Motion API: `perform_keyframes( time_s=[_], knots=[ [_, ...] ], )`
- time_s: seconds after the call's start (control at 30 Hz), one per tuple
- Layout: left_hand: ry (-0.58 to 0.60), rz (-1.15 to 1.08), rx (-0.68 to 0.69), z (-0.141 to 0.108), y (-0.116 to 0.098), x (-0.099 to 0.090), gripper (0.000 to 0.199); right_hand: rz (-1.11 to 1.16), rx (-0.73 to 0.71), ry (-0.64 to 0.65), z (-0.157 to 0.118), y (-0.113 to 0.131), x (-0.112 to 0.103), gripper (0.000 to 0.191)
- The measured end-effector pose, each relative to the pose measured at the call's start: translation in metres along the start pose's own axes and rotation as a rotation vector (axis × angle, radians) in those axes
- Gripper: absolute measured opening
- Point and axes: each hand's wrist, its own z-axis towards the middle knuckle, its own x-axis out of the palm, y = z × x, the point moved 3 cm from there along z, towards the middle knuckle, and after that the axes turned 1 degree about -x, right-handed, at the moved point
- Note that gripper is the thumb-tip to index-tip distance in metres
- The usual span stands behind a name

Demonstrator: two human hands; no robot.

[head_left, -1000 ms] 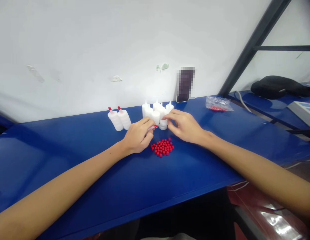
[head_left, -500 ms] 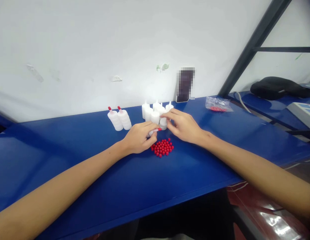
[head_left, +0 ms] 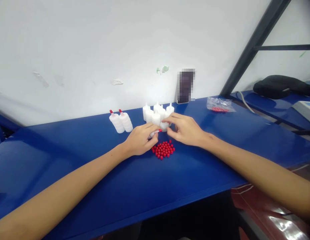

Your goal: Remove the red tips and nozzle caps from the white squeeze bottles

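My left hand is closed round a white squeeze bottle, mostly hidden by the fingers. Its nozzle points right and bears a red cap. Beyond it, my right hand has thumb and fingertips on a white bottle at the front of a cluster of several white bottles. Some of these show bare nozzles pointing up. Just in front of both hands lies a loose pile of small red caps.
Two red-capped stacked-looking white bottles stand left on the blue table. A phone leans on the wall. Farther right are a clear bag of red caps, a dark metal frame and a black item.
The view has shifted slightly. My right fingers have closed in a little on the front bottle; the left hand keeps its hold on the capped bottle.
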Motion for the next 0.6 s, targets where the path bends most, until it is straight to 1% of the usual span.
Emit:
perform_keyframes(
  time_s=[0.17,0.3,0.37,0.47,0.6],
  knots=[
    [0.027,-0.020,-0.014,-0.0001,0.0007,0.0005,0.029,0.042,0.012,-0.083,0.0008,-0.0040,0.0013,0.022],
    [0.001,-0.053,-0.044,-0.0006,0.0015,-0.0003,0.032,0.088,0.029,-0.157,0.0021,-0.0078,0.0009,0.021],
    [0.003,-0.056,-0.081,-0.0008,0.0025,-0.0004,0.028,0.102,0.029,-0.154,0.0025,-0.0084,0.0016,0.020],
    [0.035,-0.048,-0.124,-0.0006,0.0035,0.0003,0.014,0.114,0.022,-0.135,0.0027,-0.0081,0.0031,0.020],
    [0.037,-0.049,-0.101,0.0007,0.0029,0.0003,0.012,0.112,0.024,-0.133,0.0033,-0.0074,0.0044,0.022]
  ],
)
